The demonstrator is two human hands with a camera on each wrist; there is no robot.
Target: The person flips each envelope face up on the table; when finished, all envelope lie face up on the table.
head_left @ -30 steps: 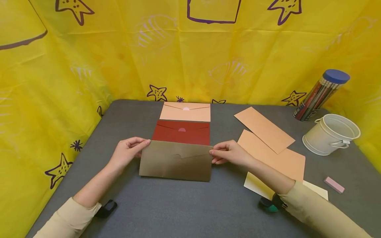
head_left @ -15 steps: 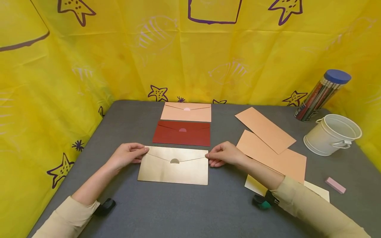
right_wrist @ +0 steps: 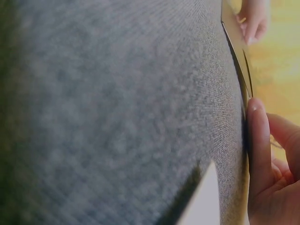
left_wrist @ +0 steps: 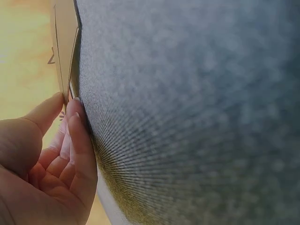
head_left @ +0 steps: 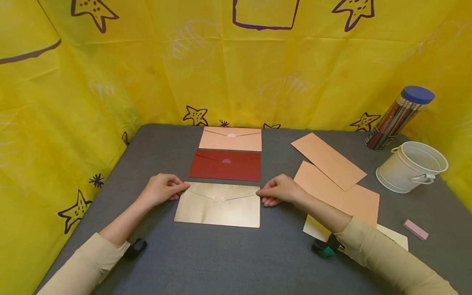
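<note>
Head view: pinching a gold envelope mid-frame near its top corners with left hand and right hand, with gray table below its bottom edge, red envelope just above, peach papers near, at right.

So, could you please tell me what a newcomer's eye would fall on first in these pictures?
Probably the bright yellow patterned cloth, filling the background behind the grey table. Next, likely the shiny gold envelope, pinched near its upper corners by the left hand and right hand, on the near side of a red envelope. The blue-lidded pencil tube might follow, at the far right.
</note>
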